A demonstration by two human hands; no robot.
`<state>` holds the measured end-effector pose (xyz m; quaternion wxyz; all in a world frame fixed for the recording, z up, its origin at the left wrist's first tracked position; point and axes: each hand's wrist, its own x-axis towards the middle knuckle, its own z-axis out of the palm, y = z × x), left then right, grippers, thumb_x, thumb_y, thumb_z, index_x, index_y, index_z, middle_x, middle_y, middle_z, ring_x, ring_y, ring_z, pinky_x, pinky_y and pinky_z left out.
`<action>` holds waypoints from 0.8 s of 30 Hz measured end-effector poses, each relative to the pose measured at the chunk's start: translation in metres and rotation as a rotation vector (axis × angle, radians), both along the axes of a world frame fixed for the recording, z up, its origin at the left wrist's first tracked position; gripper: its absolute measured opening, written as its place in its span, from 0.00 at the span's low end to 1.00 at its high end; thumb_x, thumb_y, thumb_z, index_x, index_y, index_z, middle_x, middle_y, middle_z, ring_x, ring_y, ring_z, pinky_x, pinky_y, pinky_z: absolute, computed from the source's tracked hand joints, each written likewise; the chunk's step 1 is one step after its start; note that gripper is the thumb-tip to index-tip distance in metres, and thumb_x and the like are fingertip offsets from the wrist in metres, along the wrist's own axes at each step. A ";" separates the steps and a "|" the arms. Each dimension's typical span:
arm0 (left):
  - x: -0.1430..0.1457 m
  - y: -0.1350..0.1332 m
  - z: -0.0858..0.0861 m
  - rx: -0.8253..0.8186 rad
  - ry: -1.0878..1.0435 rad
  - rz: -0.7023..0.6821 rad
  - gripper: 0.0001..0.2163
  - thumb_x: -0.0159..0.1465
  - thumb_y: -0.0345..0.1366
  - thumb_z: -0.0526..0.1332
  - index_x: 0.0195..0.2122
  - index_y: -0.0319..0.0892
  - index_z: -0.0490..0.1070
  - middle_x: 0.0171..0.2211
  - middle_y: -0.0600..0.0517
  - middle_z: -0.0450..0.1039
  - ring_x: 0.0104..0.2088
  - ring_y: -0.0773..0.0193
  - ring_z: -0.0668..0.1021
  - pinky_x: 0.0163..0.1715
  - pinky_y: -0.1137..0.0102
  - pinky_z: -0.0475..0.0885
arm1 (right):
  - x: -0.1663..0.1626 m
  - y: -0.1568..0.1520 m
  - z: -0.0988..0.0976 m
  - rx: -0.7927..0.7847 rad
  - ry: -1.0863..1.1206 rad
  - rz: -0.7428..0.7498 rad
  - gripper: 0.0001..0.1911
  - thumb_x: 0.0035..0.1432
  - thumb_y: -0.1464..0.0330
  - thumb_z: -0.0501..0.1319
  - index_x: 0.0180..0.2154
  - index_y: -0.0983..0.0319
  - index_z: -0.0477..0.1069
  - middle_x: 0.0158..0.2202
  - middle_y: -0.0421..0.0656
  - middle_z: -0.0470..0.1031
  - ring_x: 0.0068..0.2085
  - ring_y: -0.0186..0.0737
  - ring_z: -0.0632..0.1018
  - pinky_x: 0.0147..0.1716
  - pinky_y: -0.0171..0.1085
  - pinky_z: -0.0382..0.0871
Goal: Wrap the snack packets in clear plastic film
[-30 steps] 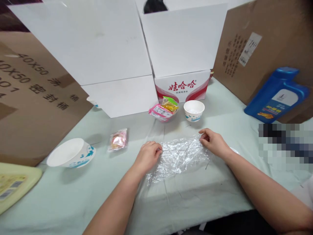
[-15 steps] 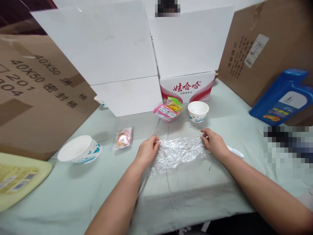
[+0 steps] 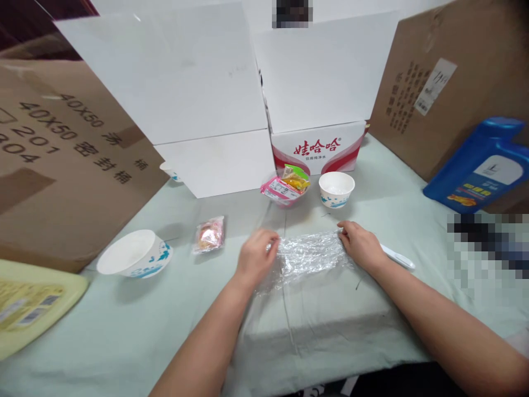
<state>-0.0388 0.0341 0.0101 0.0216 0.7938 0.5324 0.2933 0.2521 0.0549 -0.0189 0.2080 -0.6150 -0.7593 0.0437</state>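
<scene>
A crinkled sheet of clear plastic film (image 3: 309,255) stretches between my two hands, low over the green cloth. My left hand (image 3: 258,255) pinches its left end, fingers closed. At the upper right corner my right hand (image 3: 359,242) grips the film between thumb and fingers. Just right of that hand a white-handled tool (image 3: 397,258) lies partly hidden by my wrist. Beyond the film stand a small paper bowl (image 3: 336,190) with a blue print and a clear bowl (image 3: 285,192) holding colourful food packets.
To the left are a wrapped snack packet (image 3: 209,235), a larger paper bowl (image 3: 135,255) and a yellow jug (image 3: 37,309). A blue bottle (image 3: 475,165) stands at the right. White boxes (image 3: 210,165) and brown cartons (image 3: 413,99) wall in the cloth-covered table (image 3: 198,342).
My left hand has shifted to the right along the film, so the span between my hands is shorter. My right hand has barely moved and still grips the film.
</scene>
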 end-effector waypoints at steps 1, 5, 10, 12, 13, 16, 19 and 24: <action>0.006 -0.003 -0.002 -0.080 0.043 -0.171 0.11 0.68 0.37 0.52 0.46 0.43 0.72 0.46 0.46 0.75 0.49 0.58 0.75 0.50 0.64 0.69 | 0.000 0.000 0.001 -0.004 0.020 0.000 0.15 0.61 0.71 0.52 0.49 0.62 0.68 0.45 0.49 0.76 0.42 0.46 0.78 0.37 0.42 0.71; 0.025 -0.011 -0.011 -0.310 0.319 -0.401 0.22 0.69 0.45 0.52 0.63 0.48 0.58 0.66 0.49 0.55 0.67 0.52 0.55 0.65 0.53 0.50 | 0.010 0.000 0.014 -0.088 0.256 -0.030 0.14 0.59 0.71 0.55 0.47 0.59 0.68 0.42 0.45 0.77 0.34 0.40 0.79 0.39 0.41 0.72; 0.024 -0.014 -0.015 -0.375 0.426 -0.288 0.25 0.70 0.47 0.49 0.67 0.50 0.51 0.69 0.52 0.45 0.69 0.53 0.47 0.65 0.51 0.43 | 0.027 -0.008 0.033 -0.346 0.705 -0.107 0.16 0.59 0.61 0.57 0.48 0.58 0.65 0.46 0.45 0.74 0.29 0.36 0.80 0.27 0.36 0.73; 0.024 -0.015 -0.015 -0.383 0.430 -0.258 0.25 0.70 0.46 0.49 0.67 0.49 0.51 0.69 0.51 0.44 0.69 0.53 0.47 0.65 0.51 0.44 | 0.027 -0.013 0.034 -0.447 0.774 -0.048 0.23 0.55 0.58 0.61 0.51 0.58 0.63 0.46 0.46 0.72 0.31 0.37 0.80 0.25 0.35 0.73; 0.024 -0.015 -0.014 -0.385 0.428 -0.250 0.25 0.70 0.46 0.49 0.67 0.49 0.51 0.70 0.51 0.44 0.69 0.53 0.47 0.65 0.50 0.44 | 0.025 -0.016 0.034 -0.486 0.784 0.008 0.27 0.52 0.59 0.64 0.52 0.58 0.62 0.47 0.46 0.72 0.31 0.37 0.80 0.26 0.36 0.74; 0.025 -0.015 -0.013 -0.394 0.414 -0.241 0.25 0.70 0.45 0.50 0.67 0.49 0.51 0.69 0.50 0.44 0.69 0.53 0.46 0.65 0.49 0.44 | 0.020 -0.022 0.032 -0.560 0.714 0.207 0.36 0.47 0.65 0.67 0.57 0.56 0.59 0.50 0.47 0.70 0.31 0.34 0.78 0.30 0.37 0.75; 0.023 -0.015 -0.011 -0.415 0.392 -0.257 0.25 0.70 0.45 0.49 0.67 0.49 0.51 0.69 0.49 0.44 0.69 0.52 0.46 0.65 0.48 0.43 | 0.023 -0.025 0.039 -0.592 0.575 0.311 0.35 0.50 0.71 0.61 0.60 0.55 0.57 0.49 0.46 0.71 0.29 0.31 0.77 0.33 0.36 0.74; 0.021 -0.015 -0.008 -0.420 0.356 -0.319 0.25 0.70 0.45 0.50 0.67 0.51 0.50 0.69 0.50 0.45 0.69 0.52 0.46 0.65 0.48 0.43 | 0.041 -0.025 0.053 -0.537 0.305 0.358 0.32 0.50 0.72 0.59 0.58 0.56 0.62 0.42 0.43 0.76 0.33 0.37 0.78 0.32 0.34 0.72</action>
